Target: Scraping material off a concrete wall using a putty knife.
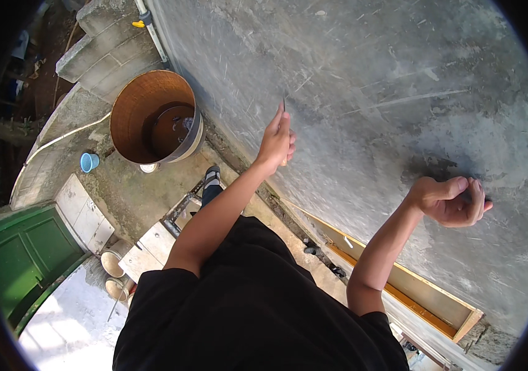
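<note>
A grey plastered wall [363, 55] with pale scratches and darker patches fills the upper right. Close to it, my left hand [276, 141] is closed around a thin-bladed hand tool [284, 104]. The tool's dark blade is seen almost edge-on and points up toward the wall; a bit of pale handle shows below the fingers. Further right, beside a dark damp-looking patch [440, 168], my right hand [452, 201] has its fingers curled in toward the thumb. Whatever may lie inside those fingers is hidden.
A large round tub [183, 147] holding some dark water stands at the wall's foot, left. Near it sit a small blue basket [89, 162] and a pipe with a yellow valve [138, 24]. A long wooden frame [437, 303] runs under my right arm. A green door [23, 260] is lower left.
</note>
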The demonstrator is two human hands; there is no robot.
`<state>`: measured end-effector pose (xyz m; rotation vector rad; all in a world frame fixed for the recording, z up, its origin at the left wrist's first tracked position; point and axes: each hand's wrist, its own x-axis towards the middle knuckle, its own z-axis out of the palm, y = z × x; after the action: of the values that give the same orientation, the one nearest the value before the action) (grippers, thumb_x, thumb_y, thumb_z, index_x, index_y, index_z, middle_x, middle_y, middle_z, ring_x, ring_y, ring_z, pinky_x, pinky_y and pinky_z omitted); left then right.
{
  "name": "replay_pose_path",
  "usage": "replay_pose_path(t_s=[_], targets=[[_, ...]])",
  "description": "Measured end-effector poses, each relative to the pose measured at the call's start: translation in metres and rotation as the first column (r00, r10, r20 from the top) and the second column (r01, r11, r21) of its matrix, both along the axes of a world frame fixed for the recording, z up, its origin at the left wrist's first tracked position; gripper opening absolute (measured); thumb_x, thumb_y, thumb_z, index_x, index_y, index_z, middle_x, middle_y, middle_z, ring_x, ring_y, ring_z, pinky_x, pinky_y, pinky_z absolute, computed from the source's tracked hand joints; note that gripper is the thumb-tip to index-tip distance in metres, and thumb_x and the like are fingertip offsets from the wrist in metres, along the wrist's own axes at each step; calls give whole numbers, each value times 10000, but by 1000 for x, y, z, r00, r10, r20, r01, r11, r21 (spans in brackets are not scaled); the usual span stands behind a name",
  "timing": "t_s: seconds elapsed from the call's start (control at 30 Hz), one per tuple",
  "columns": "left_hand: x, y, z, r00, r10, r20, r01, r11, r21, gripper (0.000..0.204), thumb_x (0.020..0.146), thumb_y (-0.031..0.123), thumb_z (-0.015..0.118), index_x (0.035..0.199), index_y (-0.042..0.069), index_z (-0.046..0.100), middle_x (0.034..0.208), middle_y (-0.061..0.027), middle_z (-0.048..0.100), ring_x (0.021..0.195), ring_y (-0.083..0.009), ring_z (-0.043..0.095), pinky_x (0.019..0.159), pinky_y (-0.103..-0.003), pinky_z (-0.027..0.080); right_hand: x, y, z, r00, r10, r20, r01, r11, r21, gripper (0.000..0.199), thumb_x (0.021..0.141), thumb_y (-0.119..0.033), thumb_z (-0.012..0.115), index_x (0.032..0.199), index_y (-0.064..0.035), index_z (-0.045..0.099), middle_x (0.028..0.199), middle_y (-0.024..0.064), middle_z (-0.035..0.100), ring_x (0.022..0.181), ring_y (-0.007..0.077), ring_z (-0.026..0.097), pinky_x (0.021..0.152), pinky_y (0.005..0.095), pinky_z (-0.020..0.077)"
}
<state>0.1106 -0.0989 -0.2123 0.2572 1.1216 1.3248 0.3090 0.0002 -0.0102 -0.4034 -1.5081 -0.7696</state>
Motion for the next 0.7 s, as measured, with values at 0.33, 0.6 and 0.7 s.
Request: replay_pose_path(t_s=[0.33,0.6,0.7], targets=[[-4,-16,29,967,-22,-252,37,998,53,599,1082,421,427,1612,239,215,648,14,426,487,-83,388,418,-267,346,8,32,0,995,91,-27,-90,995,48,203,850,-128,646,991,-26,542,808,-17,633,569,91,525,1176,403,181],[8,-11,58,900,30,-434,46,986,162,590,1089,321,401,1620,198,174,710,-3,444,505,-90,400,436,-246,346,23,45,-5,964,261,-48,-259,965,41,154,775,-36,630,895,-8,536,700,4,667,523,74,527,1123,379,241],[6,-17,49,887,-37,-460,126,978,163,563,1093,292,408,1613,195,214,688,4,434,494,-84,395,436,-247,339,24,35,-4,990,139,32,-140,988,64,165,771,6,612,905,17,517,721,33,662,514,72,526,968,329,423]])
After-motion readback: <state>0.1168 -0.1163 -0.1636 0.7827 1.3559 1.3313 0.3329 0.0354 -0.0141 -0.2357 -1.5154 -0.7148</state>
